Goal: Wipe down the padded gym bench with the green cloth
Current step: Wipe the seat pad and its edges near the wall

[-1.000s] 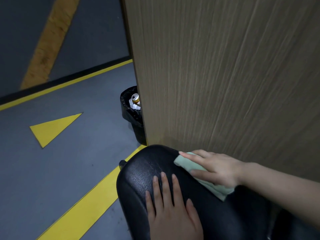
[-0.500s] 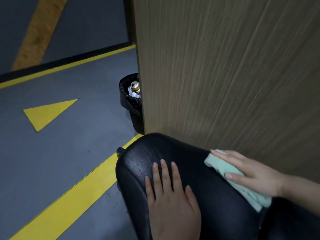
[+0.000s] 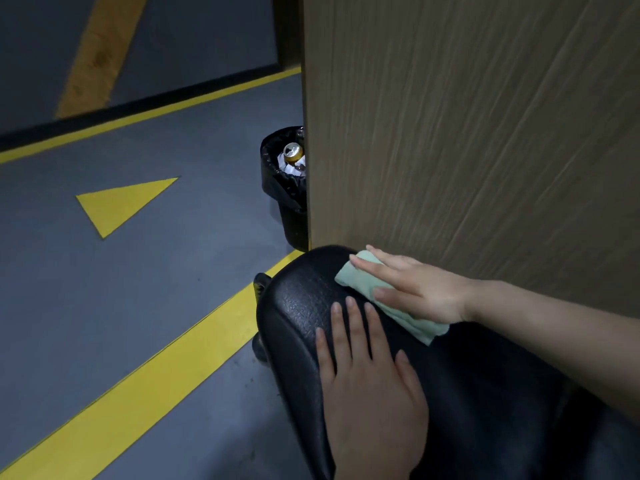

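Note:
The black padded bench [image 3: 298, 306] fills the lower right, its rounded end pointing up-left. A folded pale green cloth [image 3: 360, 278] lies on the pad near that end, close to the wooden panel. My right hand [image 3: 415, 289] presses flat on the cloth with straight fingers, covering its middle. Lower down, my left hand [image 3: 367, 386] rests flat on the pad, fingers spread, touching only the bench.
A tall wood-grain panel [image 3: 467, 133] stands right behind the bench. A black lined waste bin [image 3: 287, 199] with a can in it sits at the panel's corner. Grey floor [image 3: 104, 306] with yellow lines and a yellow triangle [image 3: 117, 202] lies to the left.
My right hand has slid the cloth back toward the bench's rounded end, after sweeping away from it half a second ago. My left hand stays in place on the pad.

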The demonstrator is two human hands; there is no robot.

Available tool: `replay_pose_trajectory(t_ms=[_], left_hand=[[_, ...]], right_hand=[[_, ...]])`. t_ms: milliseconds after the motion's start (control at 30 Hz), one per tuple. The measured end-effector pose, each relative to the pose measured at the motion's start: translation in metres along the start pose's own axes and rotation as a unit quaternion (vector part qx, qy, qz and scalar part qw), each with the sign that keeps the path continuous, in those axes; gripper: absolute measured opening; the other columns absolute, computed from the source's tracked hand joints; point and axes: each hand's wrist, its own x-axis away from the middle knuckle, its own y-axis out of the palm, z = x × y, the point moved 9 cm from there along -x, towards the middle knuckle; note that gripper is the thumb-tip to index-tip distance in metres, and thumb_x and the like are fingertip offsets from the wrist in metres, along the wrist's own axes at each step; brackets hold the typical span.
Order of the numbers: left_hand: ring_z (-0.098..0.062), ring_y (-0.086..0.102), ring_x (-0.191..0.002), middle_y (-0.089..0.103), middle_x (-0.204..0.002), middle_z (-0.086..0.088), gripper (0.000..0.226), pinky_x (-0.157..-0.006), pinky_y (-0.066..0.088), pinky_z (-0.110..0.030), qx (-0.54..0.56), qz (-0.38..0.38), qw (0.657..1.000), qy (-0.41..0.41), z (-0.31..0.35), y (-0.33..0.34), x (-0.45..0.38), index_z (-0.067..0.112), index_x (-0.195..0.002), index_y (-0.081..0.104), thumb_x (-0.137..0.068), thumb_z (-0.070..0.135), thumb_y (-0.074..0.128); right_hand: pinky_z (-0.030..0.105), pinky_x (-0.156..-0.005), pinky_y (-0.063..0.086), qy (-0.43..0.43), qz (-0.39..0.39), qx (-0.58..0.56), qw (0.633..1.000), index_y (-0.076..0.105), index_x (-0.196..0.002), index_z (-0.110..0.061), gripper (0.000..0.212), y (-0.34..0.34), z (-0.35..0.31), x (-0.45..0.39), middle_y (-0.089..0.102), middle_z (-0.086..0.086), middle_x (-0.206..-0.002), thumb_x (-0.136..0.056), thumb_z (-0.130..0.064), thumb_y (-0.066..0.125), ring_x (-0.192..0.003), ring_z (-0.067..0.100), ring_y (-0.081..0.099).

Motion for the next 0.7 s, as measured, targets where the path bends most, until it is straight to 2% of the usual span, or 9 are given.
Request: replay_pose_trajectory(t_ms=[67,133,233,333,400,533,633,700], left_hand=[[-0.031,0.038,-0.136,0.045,-0.144,-0.016,0.061,-0.106,0.024,-0.05,-0.004,-0.009,1.0,0.002,0.0,0.0,0.002,0.0,-0.134,0.052,-0.086,0.035,0.035],[-0.03,0.036,-0.137,0.044,-0.144,-0.017,0.063,-0.106,0.024,-0.05,-0.002,-0.006,1.0,-0.002,0.0,0.0,0.002,-0.002,-0.135,0.049,-0.087,0.035,0.035],[-0.03,0.037,-0.137,0.045,-0.144,-0.017,0.065,-0.106,0.024,-0.05,0.013,-0.002,1.0,-0.011,0.001,-0.001,0.001,-0.003,-0.134,0.051,-0.083,0.036,0.037],[-0.03,0.038,-0.136,0.045,-0.143,-0.016,0.067,-0.106,0.024,-0.05,0.014,-0.004,1.0,-0.014,0.002,0.0,0.001,-0.002,-0.133,0.052,-0.079,0.037,0.039],[-0.031,0.04,-0.134,0.047,-0.142,-0.016,0.069,-0.106,0.025,-0.05,0.014,-0.009,1.0,-0.016,-0.001,0.002,-0.001,-0.002,-0.131,0.054,-0.075,0.037,0.041],[-0.03,0.044,-0.131,0.05,-0.14,-0.016,0.073,-0.104,0.026,-0.05,0.0,-0.008,1.0,-0.012,-0.004,0.007,-0.004,-0.002,-0.128,0.057,-0.069,0.039,0.042],[-0.03,0.044,-0.132,0.05,-0.14,-0.016,0.072,-0.104,0.026,-0.05,-0.003,-0.003,1.0,-0.011,-0.004,0.006,-0.003,-0.003,-0.129,0.055,-0.071,0.038,0.041],[-0.03,0.043,-0.132,0.049,-0.14,-0.016,0.07,-0.104,0.026,-0.05,-0.003,-0.001,1.0,-0.007,-0.003,0.003,-0.002,-0.003,-0.13,0.054,-0.074,0.037,0.041]], right_hand=[[0.038,-0.119,0.004,0.0,-0.01,0.057,0.998,-0.017,-0.13,-0.068,0.05,0.007,0.004,0.025,-0.021,-0.011,-0.158,-0.087,-0.069,0.01,-0.145,0.011,-0.015],[0.04,-0.119,0.008,0.006,-0.014,0.06,0.998,-0.018,-0.131,-0.069,0.051,0.012,0.017,0.049,-0.022,-0.018,-0.156,-0.085,-0.075,0.004,-0.145,0.008,-0.014],[0.038,-0.119,0.012,0.056,-0.037,-0.014,0.998,-0.015,-0.129,-0.073,0.056,0.008,0.037,0.048,-0.007,-0.025,-0.157,-0.079,-0.082,0.007,-0.145,0.006,0.004],[0.038,-0.119,0.012,0.081,-0.048,-0.089,0.991,-0.01,-0.128,-0.075,0.053,0.002,0.037,0.007,0.015,-0.014,-0.157,-0.08,-0.08,0.015,-0.144,0.008,0.016],[0.036,-0.118,0.01,0.071,-0.032,-0.101,0.992,-0.007,-0.135,-0.068,0.054,-0.002,0.027,-0.028,0.017,-0.007,-0.158,-0.088,-0.071,0.018,-0.144,0.01,0.017],[0.034,-0.114,0.018,0.047,-0.011,-0.083,0.995,-0.002,-0.145,-0.056,0.054,-0.01,0.008,-0.066,0.025,0.001,-0.153,-0.097,-0.059,0.022,-0.139,0.018,0.028],[0.031,-0.117,0.012,0.008,0.004,-0.077,0.997,0.003,-0.146,-0.053,0.052,-0.01,-0.004,-0.06,0.013,-0.003,-0.159,-0.099,-0.054,0.025,-0.144,0.016,0.017],[0.036,-0.119,0.008,-0.011,0.006,-0.042,0.999,0.001,-0.14,-0.062,0.049,-0.007,-0.008,-0.04,-0.003,-0.006,-0.161,-0.096,-0.06,0.023,-0.146,0.017,0.005]])
